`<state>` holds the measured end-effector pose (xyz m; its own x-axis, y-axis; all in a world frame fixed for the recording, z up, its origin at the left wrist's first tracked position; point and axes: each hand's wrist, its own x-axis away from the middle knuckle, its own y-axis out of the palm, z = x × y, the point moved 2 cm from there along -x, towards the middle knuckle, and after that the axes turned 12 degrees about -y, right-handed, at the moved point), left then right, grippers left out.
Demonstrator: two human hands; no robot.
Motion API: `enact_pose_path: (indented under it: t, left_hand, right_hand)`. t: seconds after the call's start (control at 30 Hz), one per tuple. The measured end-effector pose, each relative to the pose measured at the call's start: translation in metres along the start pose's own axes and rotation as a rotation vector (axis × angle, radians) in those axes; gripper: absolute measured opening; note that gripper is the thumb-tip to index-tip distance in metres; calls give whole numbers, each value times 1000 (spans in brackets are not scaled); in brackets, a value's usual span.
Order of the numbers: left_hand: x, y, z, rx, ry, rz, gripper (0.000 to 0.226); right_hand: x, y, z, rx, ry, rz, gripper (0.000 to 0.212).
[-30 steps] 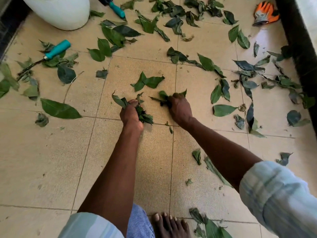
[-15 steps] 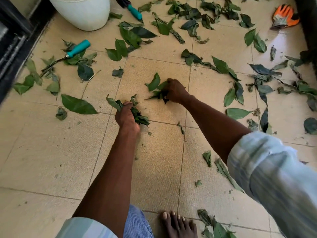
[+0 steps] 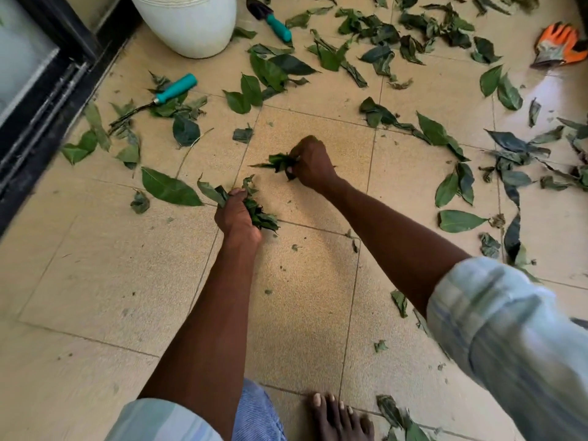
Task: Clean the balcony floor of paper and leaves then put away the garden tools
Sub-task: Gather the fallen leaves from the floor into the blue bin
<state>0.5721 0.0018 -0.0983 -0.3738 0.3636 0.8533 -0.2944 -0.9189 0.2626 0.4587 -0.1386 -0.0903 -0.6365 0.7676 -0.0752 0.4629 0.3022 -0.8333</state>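
1. The left hand (image 3: 237, 218) is clenched round a bunch of green leaves (image 3: 259, 214), low over the tiled floor (image 3: 95, 265); leaf ends stick out on both sides of the fist.
2. The right hand (image 3: 311, 163) is clenched round a smaller bunch of leaves (image 3: 276, 161), whose tips point to the left. This hand is further from the person than the left hand, and the two are apart.
3. Loose leaves (image 3: 334, 55) lie scattered over the floor on the far side and to the right of the hands. One large flat leaf (image 3: 168, 188) lies just left of the left hand.
4. Small leaf scraps lie on the tiles near the person's forearms and beside the bare foot (image 3: 337, 418) at the bottom edge.
5. A teal-handled hand rake (image 3: 173, 89) lies on the floor at upper left, its dark prongs partly under leaves.
6. A teal-handled trowel (image 3: 270, 19) lies beside the white ribbed pot (image 3: 187, 23) at the top.
7. An orange and grey garden glove (image 3: 560, 46) lies on the floor at upper right, well apart from both tools.
8. A dark door frame (image 3: 47, 90) runs along the left edge of the floor.
9. Both forearms are bare; pale striped sleeves (image 3: 509, 338) are rolled up above them.
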Motion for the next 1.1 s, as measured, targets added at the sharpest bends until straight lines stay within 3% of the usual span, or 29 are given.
enact_pose_path:
  t: [0.13, 0.27, 0.43, 0.5, 0.63, 0.73, 0.87, 0.97, 1.1]
  left_hand:
    - [-2, -15, 11, -18, 8, 11, 13]
    - [-2, -30, 22, -15, 22, 34, 13]
    - [6, -35, 17, -21, 5, 57, 13]
    - [7, -37, 13, -40, -9, 56, 17]
    - [13, -40, 7, -85, -25, 52, 5]
    - [16, -43, 8, -119, -16, 58, 4]
    - [19, -49, 3, -193, -22, 30, 15]
    - [27, -43, -9, -290, -45, -2, 24]
    - [35, -27, -30, -380, -60, -39, 37]
  right_hand:
    - [-12, 19, 13, 263, 12, -311, 38]
    - [38, 40, -7, 38, -62, -45, 16]
    - [110, 63, -38, 139, -372, -38, 22]
    - [127, 60, -35, 197, -418, -65, 24]
    - [139, 43, -21, 123, -106, -41, 38]
    - [137, 27, -10, 56, 151, -24, 21]
    - [138, -9, 1, -282, 362, 129, 11]
    - [147, -38, 17, -155, 342, -1, 23]
    - [177, -49, 25, 103, 109, -212, 34]
